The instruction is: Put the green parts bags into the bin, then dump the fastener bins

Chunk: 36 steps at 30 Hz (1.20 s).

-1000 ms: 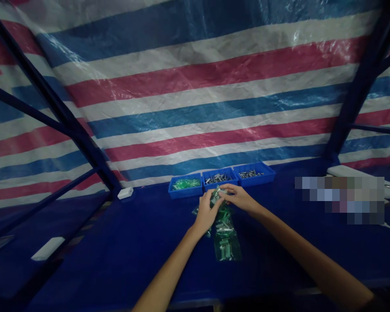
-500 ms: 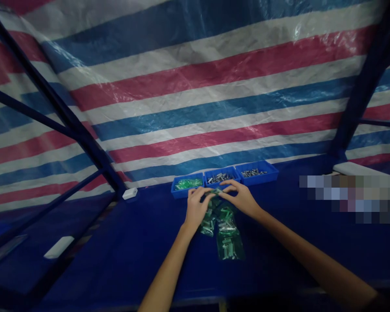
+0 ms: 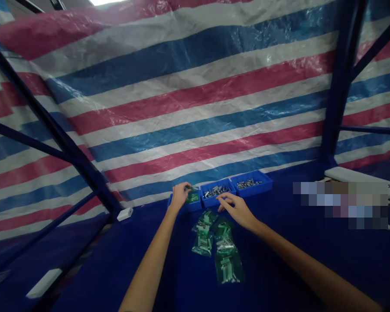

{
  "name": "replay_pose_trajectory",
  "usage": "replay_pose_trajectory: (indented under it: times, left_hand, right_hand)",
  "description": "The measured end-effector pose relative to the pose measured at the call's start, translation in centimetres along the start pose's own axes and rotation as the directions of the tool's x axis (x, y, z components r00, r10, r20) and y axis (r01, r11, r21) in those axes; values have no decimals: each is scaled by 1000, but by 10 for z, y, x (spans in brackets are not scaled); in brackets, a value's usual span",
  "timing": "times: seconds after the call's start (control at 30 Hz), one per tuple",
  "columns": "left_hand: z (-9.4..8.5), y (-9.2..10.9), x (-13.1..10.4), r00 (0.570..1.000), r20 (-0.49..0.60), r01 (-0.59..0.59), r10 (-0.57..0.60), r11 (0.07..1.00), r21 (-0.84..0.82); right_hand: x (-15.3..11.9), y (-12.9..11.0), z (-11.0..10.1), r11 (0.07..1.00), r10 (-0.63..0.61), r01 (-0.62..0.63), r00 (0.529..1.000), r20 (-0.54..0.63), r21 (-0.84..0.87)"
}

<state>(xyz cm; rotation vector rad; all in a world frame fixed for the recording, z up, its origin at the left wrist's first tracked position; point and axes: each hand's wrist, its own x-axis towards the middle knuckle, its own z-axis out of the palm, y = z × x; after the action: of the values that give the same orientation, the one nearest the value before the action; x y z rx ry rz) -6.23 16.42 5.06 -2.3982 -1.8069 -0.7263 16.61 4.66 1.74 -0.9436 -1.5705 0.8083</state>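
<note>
My left hand (image 3: 181,195) is over the left blue bin (image 3: 171,203), which holds green plastic bags (image 3: 192,197). Its fingertips are closed on a green bag at the bin's back edge, partly hidden by the hand. My right hand (image 3: 237,209) hovers just in front of the middle blue bin (image 3: 211,201), thumb and fingers apart, nothing visible between them. Below the hands, several filled green bags lie overlapping on the blue table: one upper left (image 3: 206,219), one below it (image 3: 203,243), and one nearest me (image 3: 228,266), each with small metal pieces inside.
Small metal parts (image 3: 218,190) fill the middle bin; the right blue bin (image 3: 263,186) holds more. A white box-like object (image 3: 125,214) sits at the table's left. Blue frame posts (image 3: 334,108) and a striped sheet (image 3: 208,108) stand behind. A blurred patch covers the right side.
My hands have come apart from the bag they both held. The left moved to the left bin; the right stays near the middle one. Another filled bag now lies on the pile.
</note>
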Motion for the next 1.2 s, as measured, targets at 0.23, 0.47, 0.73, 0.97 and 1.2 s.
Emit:
replay_pose_trajectory:
  times: [0.23, 0.47, 0.73, 0.97, 1.2]
  left_hand:
    - [-10, 5, 17, 993, 115, 20, -35, 991, 129]
    - [-12, 12, 21, 978, 198, 17, -67, 970, 244]
    - [6, 10, 21, 957, 280, 13, -81, 971, 237]
    - [-3, 11, 20, 946, 313, 32, -88, 984, 178]
    - [-18, 57, -9, 996, 12, -85, 87, 993, -87]
  right_hand:
    - [2, -3, -5, 993, -62, 63, 998, 15, -95]
    - [2, -5, -7, 987, -98, 99, 995, 21, -123]
    - [0, 0, -9, 913, 11, 45, 991, 135, -405]
    - [-6, 8, -9, 712, 233, -113, 969, 81, -693]
    - [-6, 15, -10, 721, 266, -78, 948, 172, -688]
